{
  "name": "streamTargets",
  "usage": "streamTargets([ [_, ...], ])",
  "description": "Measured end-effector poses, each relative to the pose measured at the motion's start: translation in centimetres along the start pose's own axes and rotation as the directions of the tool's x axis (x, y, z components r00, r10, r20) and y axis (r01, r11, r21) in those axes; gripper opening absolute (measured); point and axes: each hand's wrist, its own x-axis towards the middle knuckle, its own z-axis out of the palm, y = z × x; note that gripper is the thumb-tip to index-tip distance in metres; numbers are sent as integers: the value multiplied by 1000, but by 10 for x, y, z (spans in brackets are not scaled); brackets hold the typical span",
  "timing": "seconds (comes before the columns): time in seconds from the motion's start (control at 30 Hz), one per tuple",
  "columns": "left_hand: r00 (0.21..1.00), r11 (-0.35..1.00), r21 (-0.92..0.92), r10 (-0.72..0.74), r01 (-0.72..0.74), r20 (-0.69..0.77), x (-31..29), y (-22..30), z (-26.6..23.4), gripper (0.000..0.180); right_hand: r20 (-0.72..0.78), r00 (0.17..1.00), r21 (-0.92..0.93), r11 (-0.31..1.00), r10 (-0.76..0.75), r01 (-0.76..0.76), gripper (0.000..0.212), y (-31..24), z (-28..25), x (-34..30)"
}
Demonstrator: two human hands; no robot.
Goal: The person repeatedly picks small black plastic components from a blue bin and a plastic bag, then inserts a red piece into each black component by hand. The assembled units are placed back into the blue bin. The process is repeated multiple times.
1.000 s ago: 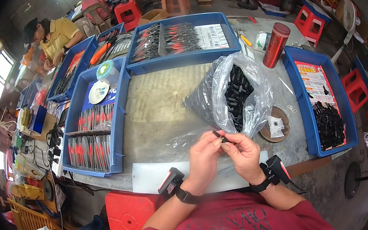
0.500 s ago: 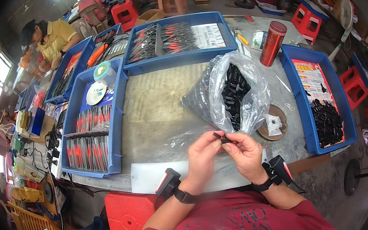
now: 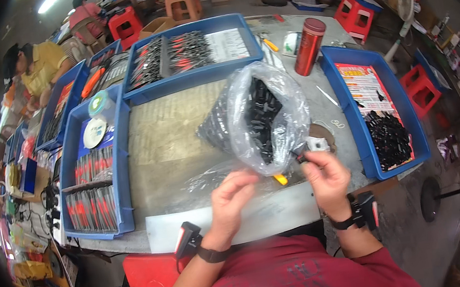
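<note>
My right hand [image 3: 327, 178] pinches a small black plastic part [image 3: 300, 157] between thumb and fingertips, beside the right front edge of a clear plastic bag. My left hand [image 3: 232, 196] is at the bag's near left side, its fingers loosely curled and slightly blurred, with nothing visible in them. The clear bag [image 3: 296, 113] stands with its mouth wide, and many black parts [image 3: 260, 110] fill it. A yellow-ended object [image 3: 280, 180] pokes out at the bag's near edge, between my hands.
A blue tray [image 3: 366, 151] on the right holds a heap of black pieces. Blue trays with packed red-and-black items stand left [image 3: 124, 175] and at the back [image 3: 191, 73]. A red tumbler [image 3: 309, 49] stands behind the bag. A white sheet [image 3: 177, 229] lies along the near edge.
My hands have come apart. The right has moved right with the black part, while the left has drawn back left. The whole view has shifted, and the yellow end now shows.
</note>
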Motion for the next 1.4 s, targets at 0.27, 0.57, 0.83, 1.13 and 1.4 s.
streamTargets([
  [0.27, 999, 1000, 12, -11, 12, -47, 3, 7, -10, 12, -415, 908, -405, 883, 53, -236, 18, 52, -148, 22],
  [0.57, 991, 723, 678, 107, -132, 79, 8, -9, -9, 12, -302, 949, -388, 921, -87, -39, 19, 33, -120, 53],
  [0.83, 967, 232, 945, 164, -230, 195, 12, -24, -5, 15, 474, 840, -266, 866, -264, 422, 18, 26, 46, 77],
  [1.13, 966, 242, 943, 175, -229, 190, 13, -41, -12, 8, 677, 735, -508, 737, 23, 445, 18, 27, 57, 82],
  [1.4, 970, 303, 931, 196, -202, 147, 13, -42, -11, 6, 414, 903, -270, 931, -116, 244, 22, 17, 34, 67],
])
